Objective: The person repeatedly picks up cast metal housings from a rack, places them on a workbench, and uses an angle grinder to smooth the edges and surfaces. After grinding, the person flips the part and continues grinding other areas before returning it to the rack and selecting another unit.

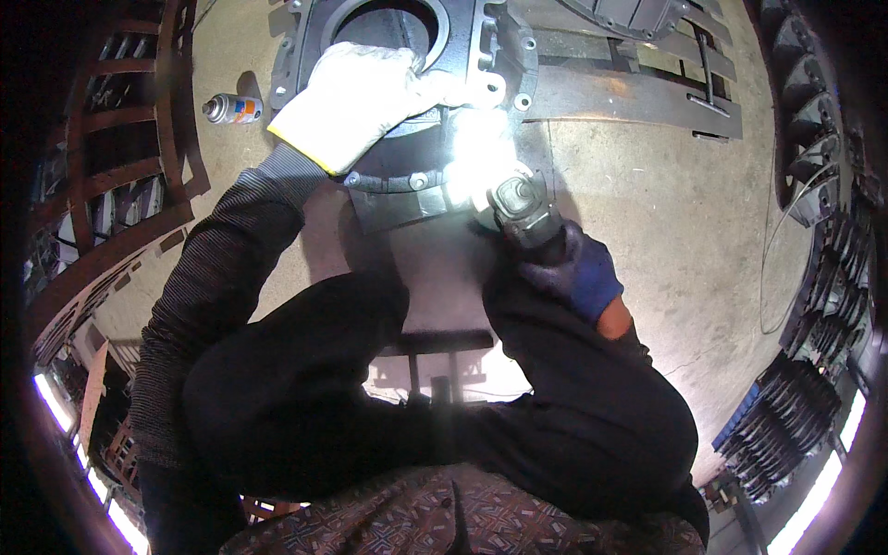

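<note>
My left hand (356, 97), in a white glove with a yellow cuff edge, lies on a large dark metal casting (472, 55) beside its round opening. One digit stretches right toward a bolt hole, apart from the rest; glare washes out the finger detail. My right hand (578, 273), in a blue glove with an orange cuff, is closed around a dark handheld tool (524, 208). A strong white glare at the tool's front hides its tip and whatever it touches on the casting. Nearer me, a curved flange (384, 181) with bolt holes belongs to the casting.
A spray can (231, 109) stands on the concrete floor left of the casting. Slatted boards (629, 92) with a metal bar lie to the right, another casting (634, 14) above them. Racks of parts (120, 120) line the left; stacked metal parts (786, 416) line the right.
</note>
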### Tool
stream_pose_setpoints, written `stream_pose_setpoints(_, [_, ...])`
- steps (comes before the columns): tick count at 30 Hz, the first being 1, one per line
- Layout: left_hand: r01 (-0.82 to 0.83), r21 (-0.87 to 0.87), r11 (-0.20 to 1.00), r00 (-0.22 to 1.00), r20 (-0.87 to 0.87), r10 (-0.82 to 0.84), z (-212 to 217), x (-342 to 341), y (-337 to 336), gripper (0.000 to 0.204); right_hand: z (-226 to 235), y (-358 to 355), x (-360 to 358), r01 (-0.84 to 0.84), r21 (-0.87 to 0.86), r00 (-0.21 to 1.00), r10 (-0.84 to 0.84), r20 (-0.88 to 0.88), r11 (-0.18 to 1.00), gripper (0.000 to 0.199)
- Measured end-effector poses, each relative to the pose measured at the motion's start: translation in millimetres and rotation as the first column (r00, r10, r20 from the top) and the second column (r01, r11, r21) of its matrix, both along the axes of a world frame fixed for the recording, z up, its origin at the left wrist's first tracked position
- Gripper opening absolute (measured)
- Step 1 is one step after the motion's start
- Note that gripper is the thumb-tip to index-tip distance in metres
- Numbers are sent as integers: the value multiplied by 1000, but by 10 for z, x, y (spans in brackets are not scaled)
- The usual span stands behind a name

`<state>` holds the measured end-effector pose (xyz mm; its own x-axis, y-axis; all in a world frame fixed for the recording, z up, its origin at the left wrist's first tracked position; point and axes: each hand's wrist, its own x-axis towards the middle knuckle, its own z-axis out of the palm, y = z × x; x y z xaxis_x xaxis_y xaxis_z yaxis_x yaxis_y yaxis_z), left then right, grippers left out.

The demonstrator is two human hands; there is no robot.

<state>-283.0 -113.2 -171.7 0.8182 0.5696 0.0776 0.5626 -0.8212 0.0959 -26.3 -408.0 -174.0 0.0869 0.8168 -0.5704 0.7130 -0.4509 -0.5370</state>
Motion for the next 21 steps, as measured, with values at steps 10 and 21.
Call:
stream_pose_setpoints(10, [-3, -62, 998, 999, 32, 5, 108, 14, -53, 68, -121, 267, -63, -56, -76, 996, 61, 62, 995, 97])
stream_pose_setpoints(21, [90, 27, 996, 996, 19, -90, 28, -23, -24, 59, -54, -34, 51, -26, -36, 999, 28, 43, 999, 99])
